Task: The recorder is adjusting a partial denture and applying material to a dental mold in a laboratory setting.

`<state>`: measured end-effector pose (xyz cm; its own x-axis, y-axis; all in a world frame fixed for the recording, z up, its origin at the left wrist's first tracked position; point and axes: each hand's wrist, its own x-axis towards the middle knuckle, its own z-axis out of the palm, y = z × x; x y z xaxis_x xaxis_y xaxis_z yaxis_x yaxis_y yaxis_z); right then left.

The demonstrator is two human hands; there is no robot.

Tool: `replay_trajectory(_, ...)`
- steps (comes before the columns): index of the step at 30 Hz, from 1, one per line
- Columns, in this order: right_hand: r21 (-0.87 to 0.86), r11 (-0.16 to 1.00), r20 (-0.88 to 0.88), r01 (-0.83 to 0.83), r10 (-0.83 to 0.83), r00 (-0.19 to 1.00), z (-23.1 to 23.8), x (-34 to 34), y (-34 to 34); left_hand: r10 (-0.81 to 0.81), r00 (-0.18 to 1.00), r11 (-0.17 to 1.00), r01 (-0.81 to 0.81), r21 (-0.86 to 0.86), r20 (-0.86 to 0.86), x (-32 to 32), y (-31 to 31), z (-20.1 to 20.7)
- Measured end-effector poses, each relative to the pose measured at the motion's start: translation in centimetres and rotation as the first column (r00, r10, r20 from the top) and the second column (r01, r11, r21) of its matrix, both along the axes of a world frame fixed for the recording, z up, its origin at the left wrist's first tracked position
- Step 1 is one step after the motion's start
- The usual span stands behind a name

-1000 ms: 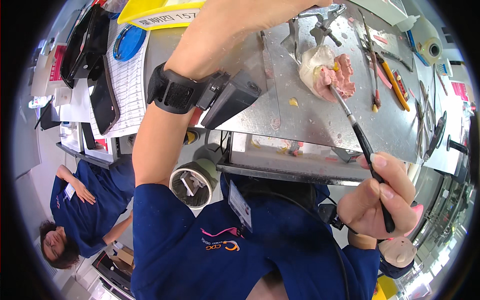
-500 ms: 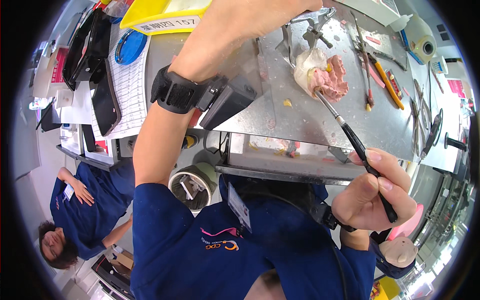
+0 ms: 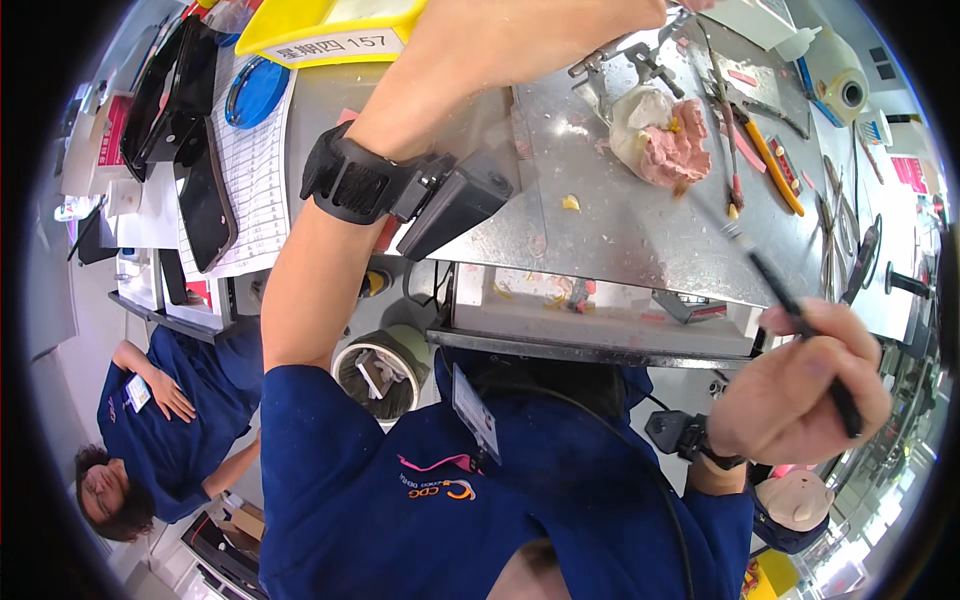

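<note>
My right hand [image 3: 800, 385] pinches a thin brush [image 3: 775, 278] with a black handle, pale metal collar and brown bristles, blurred by motion. Its tip lies by the lower edge of a pink, wax-like mass [image 3: 678, 150] on a whitish plaster dental model [image 3: 632, 118]; whether they touch I cannot tell. The model is fixed to a metal dental articulator [image 3: 650, 68], tilted above the steel worktop [image 3: 600, 235]. At the top edge, my left hand [image 3: 590, 25] is closed on the articulator's far end, its fingers mostly cut off by the picture's edge.
Right of the model lie another brush [image 3: 735, 185], yellow-handled pliers [image 3: 775, 170] and several metal tools [image 3: 835, 225]. A yellow tray [image 3: 265, 35], blue lid [image 3: 260, 92] and printed sheet [image 3: 265, 170] are at left. Below is an open drawer [image 3: 600, 345]; a person [image 3: 190, 400] sits at left.
The brush has drawn back from the pink mass, down and right with my right hand. My left hand and the articulator with its model have shifted slightly right.
</note>
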<state>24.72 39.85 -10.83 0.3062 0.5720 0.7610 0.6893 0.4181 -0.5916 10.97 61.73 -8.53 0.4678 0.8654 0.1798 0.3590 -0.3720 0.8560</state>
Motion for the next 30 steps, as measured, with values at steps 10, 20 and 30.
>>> replay_trajectory(10,-0.089,0.972,-0.146,-0.217,0.203,0.968,2.0,3.4,3.2,-0.523,0.770,0.838,0.386,0.386,0.365,1.1,1.7,-0.6)
replay_trajectory(20,-0.161,0.941,-0.059,-0.297,0.291,0.955,2.6,3.9,3.3,-0.588,0.808,0.550,0.364,0.752,0.039,1.5,3.4,-2.3)
replay_trajectory(30,-0.137,0.906,-0.143,-0.400,0.382,0.913,1.9,4.0,3.8,-0.680,0.707,0.653,0.462,0.600,0.196,0.1,3.5,-3.4)
